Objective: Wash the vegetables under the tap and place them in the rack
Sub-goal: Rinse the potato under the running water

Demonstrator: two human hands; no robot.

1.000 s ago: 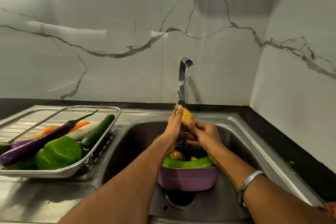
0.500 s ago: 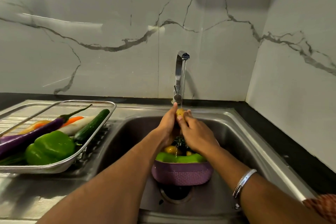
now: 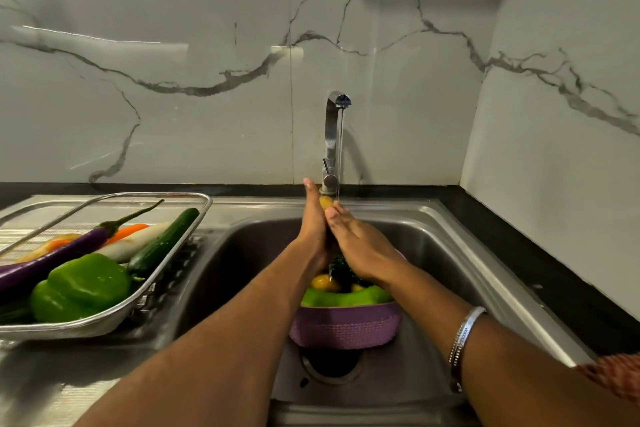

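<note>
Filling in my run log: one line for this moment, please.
step: rinsing | item: small yellow-brown potato | hands: left hand, right hand pressed flat around it | steel tap: running

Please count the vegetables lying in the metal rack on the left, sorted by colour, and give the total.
In the metal rack:
Green: 2, the bell pepper and the cucumber
Purple: 1, the aubergine
Orange: 1, the carrot
White: 1, the radish
Total: 5 that I can see clearly.

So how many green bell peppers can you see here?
2. One green pepper lies at the near end of the metal rack on the left; the other sits in the purple basket in the sink. More may be hidden underneath.
</note>
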